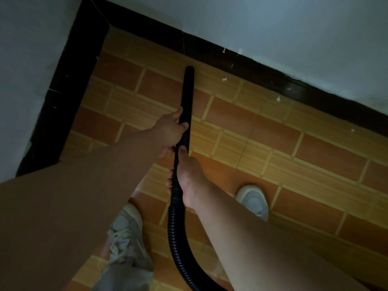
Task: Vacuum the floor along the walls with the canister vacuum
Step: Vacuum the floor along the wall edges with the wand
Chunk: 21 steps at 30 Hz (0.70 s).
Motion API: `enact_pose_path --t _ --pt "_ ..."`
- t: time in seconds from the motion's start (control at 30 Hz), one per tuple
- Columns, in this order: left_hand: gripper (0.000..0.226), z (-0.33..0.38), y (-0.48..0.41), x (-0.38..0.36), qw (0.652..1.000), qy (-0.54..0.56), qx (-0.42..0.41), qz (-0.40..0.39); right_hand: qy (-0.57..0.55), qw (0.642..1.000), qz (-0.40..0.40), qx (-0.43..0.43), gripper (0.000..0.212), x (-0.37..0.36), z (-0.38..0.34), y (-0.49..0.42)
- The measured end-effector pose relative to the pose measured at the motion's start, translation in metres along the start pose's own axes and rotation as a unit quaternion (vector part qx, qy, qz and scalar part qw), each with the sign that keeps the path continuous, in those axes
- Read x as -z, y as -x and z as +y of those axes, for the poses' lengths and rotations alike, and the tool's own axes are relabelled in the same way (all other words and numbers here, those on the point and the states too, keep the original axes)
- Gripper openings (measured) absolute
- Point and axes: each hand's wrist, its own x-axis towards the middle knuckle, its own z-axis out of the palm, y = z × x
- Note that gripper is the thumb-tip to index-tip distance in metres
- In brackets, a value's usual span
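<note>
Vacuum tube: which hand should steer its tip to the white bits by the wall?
Probably the left hand: it grips the rigid tube nearest the tip; the right hand holds farther back, at the ribbed hose.

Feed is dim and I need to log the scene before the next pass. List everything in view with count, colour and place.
vacuum tube: one, black, tip close to the far baseboard
vacuum hose: one, black, ribbed, from tube to bottom edge
debris bits: several, white, on tiles and baseboard along the far wall
floor tiles: many, orange and tan
baseboard: black, along both walls, meeting at the corner
walls: two, pale grey
shoes: two, pale, on tiles near bottom
left hand: one, grips the tube mid-length
right hand: one, grips the tube's lower end, above the hose
</note>
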Motion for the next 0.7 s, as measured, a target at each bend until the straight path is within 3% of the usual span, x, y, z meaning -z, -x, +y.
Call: enact_pose_path --t 0.4,0.7 --pt "0.061 -0.019 0.024 -0.048 0.998 -0.019 0.011 -0.059 -0.044 0.999 0.016 0.009 0.052 0.036 0.041 0.015" --pt "0.062 0.010 0.020 -0.068 0.997 -0.043 -0.001 -0.058 -0.067 0.997 0.029 0.029 0.054 0.052 0.019 0.017"
